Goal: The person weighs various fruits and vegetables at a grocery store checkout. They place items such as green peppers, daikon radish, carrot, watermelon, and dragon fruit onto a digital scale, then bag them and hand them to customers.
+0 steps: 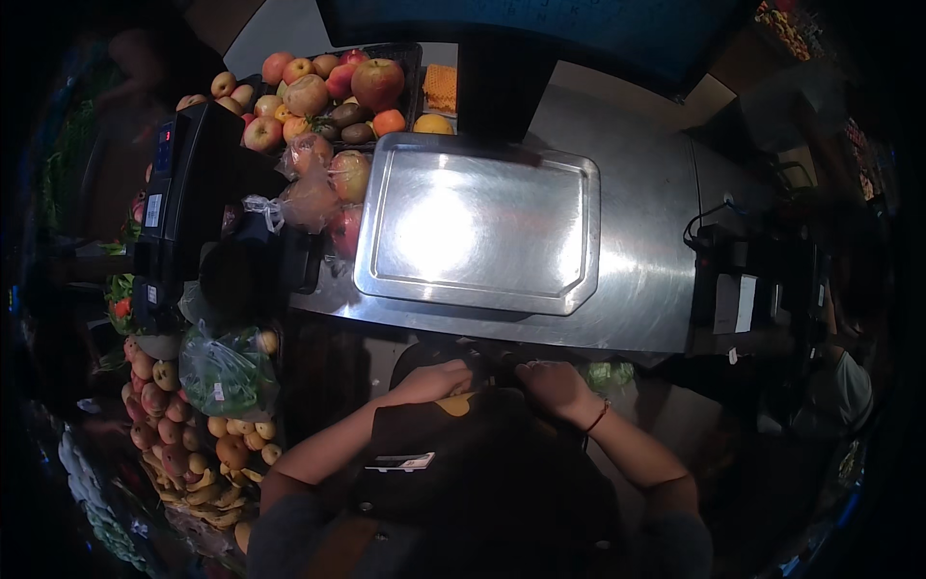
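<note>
My left hand (438,382) is curled low in front of my waist, by the upper edge of a dark apron (499,463). Across from it, my right hand (555,389), with a thin bracelet (600,415) on the wrist, is also curled. Dark material lies between the two hands, and whether either grips it is too dark to tell. Just beyond them, a stainless steel weighing-scale platter (506,231) sits on a metal counter (644,289), and it bears only a bright light reflection.
A black crate (414,87) of apples, kiwifruit and citrus stands at the back left, near bagged fruit (309,195). A dark monitor (535,36) overhangs the scale. Black devices flank the counter, a display unit (165,188) and a printer-like box (759,289). Bagged greens (224,373) hang lower left.
</note>
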A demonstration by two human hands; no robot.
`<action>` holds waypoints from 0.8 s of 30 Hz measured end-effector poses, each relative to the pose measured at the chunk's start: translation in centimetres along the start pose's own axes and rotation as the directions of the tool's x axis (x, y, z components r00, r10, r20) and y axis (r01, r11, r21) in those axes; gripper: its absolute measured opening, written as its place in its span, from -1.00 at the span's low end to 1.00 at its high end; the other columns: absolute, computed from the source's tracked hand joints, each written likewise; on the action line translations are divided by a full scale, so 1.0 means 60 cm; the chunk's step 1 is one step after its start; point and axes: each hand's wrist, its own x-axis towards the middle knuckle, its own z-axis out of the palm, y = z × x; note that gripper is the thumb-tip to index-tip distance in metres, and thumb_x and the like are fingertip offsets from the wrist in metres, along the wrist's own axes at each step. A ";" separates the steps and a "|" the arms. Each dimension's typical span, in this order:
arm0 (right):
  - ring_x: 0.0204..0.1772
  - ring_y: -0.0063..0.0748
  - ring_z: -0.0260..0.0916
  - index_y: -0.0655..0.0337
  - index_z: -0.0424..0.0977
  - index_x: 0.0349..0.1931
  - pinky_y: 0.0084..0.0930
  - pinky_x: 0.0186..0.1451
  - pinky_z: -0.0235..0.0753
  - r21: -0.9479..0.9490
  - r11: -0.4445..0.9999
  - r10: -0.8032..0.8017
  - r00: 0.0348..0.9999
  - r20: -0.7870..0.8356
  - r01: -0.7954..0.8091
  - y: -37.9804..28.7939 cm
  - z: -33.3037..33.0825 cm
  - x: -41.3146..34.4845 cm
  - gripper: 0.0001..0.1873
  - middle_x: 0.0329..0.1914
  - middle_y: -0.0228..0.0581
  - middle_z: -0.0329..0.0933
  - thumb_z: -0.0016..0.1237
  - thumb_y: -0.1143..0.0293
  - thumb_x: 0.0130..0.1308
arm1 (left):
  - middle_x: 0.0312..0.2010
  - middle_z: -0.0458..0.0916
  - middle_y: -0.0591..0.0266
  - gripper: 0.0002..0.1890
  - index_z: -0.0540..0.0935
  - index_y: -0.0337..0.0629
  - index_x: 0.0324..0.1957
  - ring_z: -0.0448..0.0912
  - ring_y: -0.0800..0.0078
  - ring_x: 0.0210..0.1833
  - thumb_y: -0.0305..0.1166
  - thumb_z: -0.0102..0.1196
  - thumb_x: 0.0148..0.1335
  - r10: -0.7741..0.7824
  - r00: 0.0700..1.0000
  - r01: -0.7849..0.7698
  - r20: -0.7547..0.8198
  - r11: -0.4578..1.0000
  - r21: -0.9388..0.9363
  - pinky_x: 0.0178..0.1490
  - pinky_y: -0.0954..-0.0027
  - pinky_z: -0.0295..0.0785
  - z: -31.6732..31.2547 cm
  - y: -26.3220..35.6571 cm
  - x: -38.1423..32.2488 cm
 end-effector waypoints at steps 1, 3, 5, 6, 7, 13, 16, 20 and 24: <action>-0.32 -0.14 0.48 0.19 0.32 -0.35 -0.32 -0.40 0.47 -0.006 1.000 0.026 0.998 0.064 -0.026 -0.003 -0.007 0.004 -0.89 -0.39 -0.18 0.46 -0.24 0.41 0.13 | -0.26 0.41 0.28 -0.81 0.44 -0.15 -0.21 0.43 0.36 -0.23 -0.41 -0.11 0.11 0.014 0.999 -0.016 -0.040 0.999 -0.034 -0.19 0.48 0.30 0.011 -0.008 0.000; -0.34 -0.16 0.49 0.21 0.34 -0.33 -0.34 -0.40 0.47 0.007 1.000 -0.013 0.999 0.031 0.013 -0.009 -0.010 0.004 -0.87 -0.42 -0.15 0.48 -0.25 0.43 0.13 | -0.22 0.42 0.28 -0.81 0.43 -0.16 -0.19 0.42 0.37 -0.19 -0.40 -0.15 0.15 0.046 0.992 -0.057 -0.114 0.994 -0.094 -0.14 0.49 0.29 0.031 -0.026 0.006; -0.33 -0.16 0.49 0.23 0.36 -0.32 -0.35 -0.38 0.47 0.032 0.998 -0.053 0.999 0.003 0.053 -0.016 -0.018 0.005 -0.86 -0.41 -0.13 0.48 -0.25 0.44 0.13 | -0.21 0.42 0.29 -0.79 0.42 -0.14 -0.15 0.41 0.41 -0.15 -0.38 -0.20 0.20 -0.024 0.999 0.018 -0.048 0.994 -0.110 -0.08 0.51 0.28 0.035 -0.032 0.006; -0.32 -0.15 0.49 0.23 0.36 -0.31 -0.35 -0.36 0.47 0.055 0.996 -0.069 0.998 -0.008 0.070 -0.019 -0.023 0.007 -0.86 -0.39 -0.12 0.48 -0.25 0.45 0.13 | -0.21 0.42 0.28 -0.79 0.42 -0.13 -0.14 0.41 0.41 -0.15 -0.38 -0.21 0.20 -0.063 0.998 0.058 -0.023 0.984 -0.170 -0.07 0.51 0.28 0.033 -0.027 0.005; -0.30 -0.15 0.48 0.24 0.36 -0.31 -0.35 -0.34 0.47 0.078 0.993 -0.087 0.996 -0.019 0.088 -0.020 -0.026 0.009 -0.85 -0.38 -0.11 0.48 -0.24 0.45 0.13 | -0.21 0.42 0.28 -0.78 0.42 -0.13 -0.13 0.41 0.41 -0.15 -0.39 -0.21 0.20 -0.101 0.995 0.099 0.003 0.968 -0.229 -0.07 0.51 0.29 0.031 -0.023 0.005; -0.27 -0.15 0.48 0.28 0.35 -0.32 -0.36 -0.30 0.47 0.095 0.977 -0.189 0.982 -0.018 0.190 -0.024 -0.023 0.018 -0.86 -0.38 -0.11 0.46 -0.20 0.45 0.12 | -0.24 0.47 0.16 -0.74 0.46 -0.12 -0.11 0.48 0.21 -0.19 -0.39 -0.04 0.11 0.081 0.996 -0.078 -0.033 0.994 0.077 -0.16 0.33 0.37 0.009 -0.005 -0.015; -0.27 -0.18 0.48 0.26 0.36 -0.31 -0.37 -0.30 0.47 0.117 0.973 -0.201 0.980 0.016 0.197 -0.030 -0.031 0.022 -0.86 -0.40 -0.14 0.46 -0.19 0.46 0.12 | -0.32 0.49 0.11 -0.74 0.47 -0.15 -0.13 0.49 0.15 -0.22 -0.40 0.01 0.09 0.149 0.985 -0.141 -0.091 0.986 0.088 -0.19 0.28 0.39 0.007 -0.001 -0.025; -0.29 -0.23 0.45 0.20 0.34 -0.30 -0.38 -0.26 0.44 0.155 0.959 -0.230 0.972 -0.053 0.235 -0.036 -0.018 0.026 -0.86 -0.41 -0.21 0.41 -0.19 0.46 0.09 | -0.39 0.52 0.04 -0.68 0.46 -0.19 -0.11 0.50 0.07 -0.26 -0.44 0.07 0.04 0.142 0.985 -0.140 -0.095 0.990 0.025 -0.20 0.23 0.40 -0.013 0.019 -0.039; -0.28 -0.24 0.45 0.16 0.37 -0.31 -0.38 -0.27 0.44 0.175 0.963 -0.204 0.978 -0.032 0.207 -0.040 -0.026 0.028 -0.86 -0.40 -0.24 0.41 -0.20 0.47 0.10 | -0.37 0.54 0.03 -0.64 0.42 -0.20 -0.02 0.52 0.12 -0.27 -0.43 0.05 0.10 0.002 1.000 -0.004 -0.021 0.998 -0.065 -0.19 0.28 0.40 -0.030 0.030 -0.044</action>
